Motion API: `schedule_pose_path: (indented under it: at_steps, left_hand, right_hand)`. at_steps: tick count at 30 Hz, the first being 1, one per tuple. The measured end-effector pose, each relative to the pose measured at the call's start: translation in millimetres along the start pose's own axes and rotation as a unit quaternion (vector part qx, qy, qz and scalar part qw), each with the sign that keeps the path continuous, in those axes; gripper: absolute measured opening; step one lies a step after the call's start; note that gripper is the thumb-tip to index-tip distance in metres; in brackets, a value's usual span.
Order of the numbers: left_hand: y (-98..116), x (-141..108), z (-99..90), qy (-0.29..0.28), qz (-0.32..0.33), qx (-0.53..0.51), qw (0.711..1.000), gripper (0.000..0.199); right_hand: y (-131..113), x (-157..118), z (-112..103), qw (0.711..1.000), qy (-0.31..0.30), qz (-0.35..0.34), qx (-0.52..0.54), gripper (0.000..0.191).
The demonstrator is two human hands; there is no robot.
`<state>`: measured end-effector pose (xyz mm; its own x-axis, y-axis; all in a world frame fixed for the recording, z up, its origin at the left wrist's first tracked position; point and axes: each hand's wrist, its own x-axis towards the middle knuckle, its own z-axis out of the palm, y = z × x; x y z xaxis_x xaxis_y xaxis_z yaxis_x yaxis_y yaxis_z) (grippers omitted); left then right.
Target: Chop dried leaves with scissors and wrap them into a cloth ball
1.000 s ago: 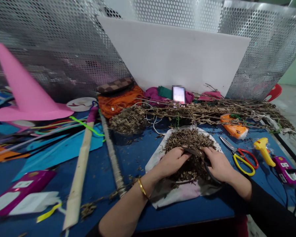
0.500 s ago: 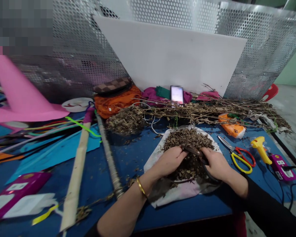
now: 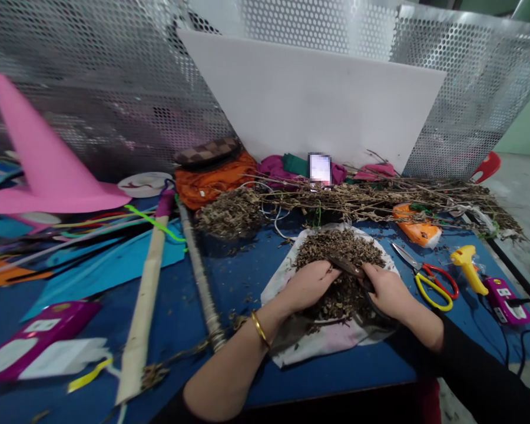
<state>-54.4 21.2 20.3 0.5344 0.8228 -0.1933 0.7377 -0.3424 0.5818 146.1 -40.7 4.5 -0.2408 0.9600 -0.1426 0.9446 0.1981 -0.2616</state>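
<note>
A heap of crumbled dried leaves (image 3: 335, 242) lies on a pale, stained sheet (image 3: 277, 287) on the blue table. My right hand (image 3: 386, 290) is closed round the handles of dark scissors (image 3: 345, 266), whose blades point left across the heap. Close to the blade tips, my left hand (image 3: 311, 284) is closed, its fingers gripping dried leaves down in the heap. Those fingertips are partly hidden by the blades and the leaves.
Red-and-yellow-handled scissors (image 3: 433, 290), a yellow glue gun (image 3: 468, 268) and a purple box (image 3: 507, 300) lie on the right. Dried stalks (image 3: 362, 194) stretch along the back near a phone (image 3: 320, 169). Left are a wooden stick (image 3: 146, 306) and a pink pointed hat (image 3: 48, 159).
The view has shifted slightly, so things on the left sit a little further right. Both hands stay at the heap, with the dark scissors in nearly the same place.
</note>
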Motion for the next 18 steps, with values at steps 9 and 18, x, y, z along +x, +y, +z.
schedule_pose_path:
  at_steps: [9, 18]
  left_hand:
    - [0.5, 0.3, 4.7, -0.017, 0.024, 0.047, 0.998, 0.041]
    - [-4.4, 0.9, -1.6, 0.004, 0.011, -0.017, 1.000, 0.037]
  right_hand:
    - [-1.8, 0.6, 1.2, 1.000, -0.004, 0.007, -0.019, 0.036]
    - [1.3, 0.5, -1.0, 1.000, 0.013, 0.012, 0.015, 0.041]
